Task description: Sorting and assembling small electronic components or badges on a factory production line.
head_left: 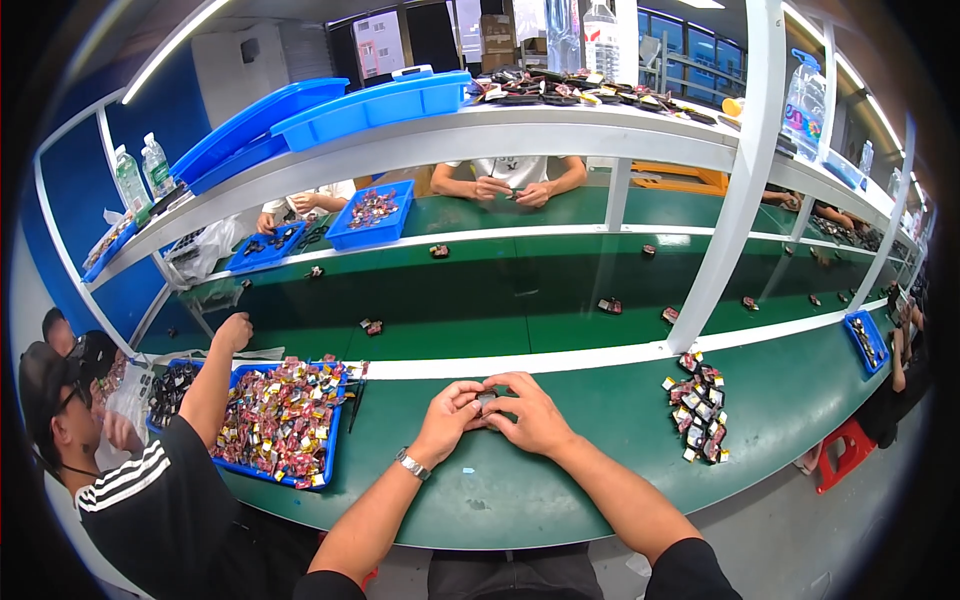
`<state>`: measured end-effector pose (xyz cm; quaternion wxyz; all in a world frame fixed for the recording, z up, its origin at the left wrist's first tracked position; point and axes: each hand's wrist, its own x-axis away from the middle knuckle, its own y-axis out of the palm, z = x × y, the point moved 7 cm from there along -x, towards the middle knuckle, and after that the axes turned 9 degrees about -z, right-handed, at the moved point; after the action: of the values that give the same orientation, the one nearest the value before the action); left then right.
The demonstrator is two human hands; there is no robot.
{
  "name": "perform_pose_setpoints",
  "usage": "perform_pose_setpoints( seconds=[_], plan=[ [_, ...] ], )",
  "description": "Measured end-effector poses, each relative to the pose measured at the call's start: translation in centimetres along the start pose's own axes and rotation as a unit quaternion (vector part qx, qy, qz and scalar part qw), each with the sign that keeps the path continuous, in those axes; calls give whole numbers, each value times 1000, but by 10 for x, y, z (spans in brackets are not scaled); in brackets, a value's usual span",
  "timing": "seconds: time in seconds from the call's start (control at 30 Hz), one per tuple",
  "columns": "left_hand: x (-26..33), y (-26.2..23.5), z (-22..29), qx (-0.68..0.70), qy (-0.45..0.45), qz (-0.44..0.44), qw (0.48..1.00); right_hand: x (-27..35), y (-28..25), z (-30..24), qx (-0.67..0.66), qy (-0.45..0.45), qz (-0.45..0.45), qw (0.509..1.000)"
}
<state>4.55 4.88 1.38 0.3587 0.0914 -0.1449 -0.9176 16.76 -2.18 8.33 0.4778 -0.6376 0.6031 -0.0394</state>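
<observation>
My left hand (447,424) and my right hand (530,416) meet over the green worktable (420,500), fingers pinched together from both sides. Between their fingertips is a small grey, dark-edged part (487,397), mostly covered, so its kind cannot be made out. To the left, a blue tray (328,466) is heaped with small red, white and yellow wired pieces (280,415). On the right lies a loose pile of small black, white and red pieces (697,408). A tiny light-blue scrap (469,471) rests on the table near my left wrist.
Beyond a white rail runs a dark green belt (520,300) with scattered small assemblies (610,305). A white post (728,190) rises at right to a shelf holding blue trays (375,108). At left, a co-worker's arm (212,385) reaches over the tray toward the belt. Thin dark tools (357,402) lie beside it.
</observation>
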Motion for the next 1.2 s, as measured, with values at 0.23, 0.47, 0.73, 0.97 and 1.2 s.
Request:
perform_pose_setpoints(
  seconds=[0.23,0.47,0.73,0.97,1.2],
  plan=[
    [0,-2,-5,9,-17,-19,1000,5,7,11,9,68,46,997],
    [1,2,-3,-4,-20,-17,1000,6,10,12,-6,67,49,997],
    [1,0,-5,-2,-16,-22,1000,7,15,17,-10,87,45,995],
    [0,-1,-6,-4,-29,-13,1000,7,12,15,13,88,53,995],
    [1,0,-4,-2,-25,-13,1000,9,16,21,-39,105,71,991]
  ],
)
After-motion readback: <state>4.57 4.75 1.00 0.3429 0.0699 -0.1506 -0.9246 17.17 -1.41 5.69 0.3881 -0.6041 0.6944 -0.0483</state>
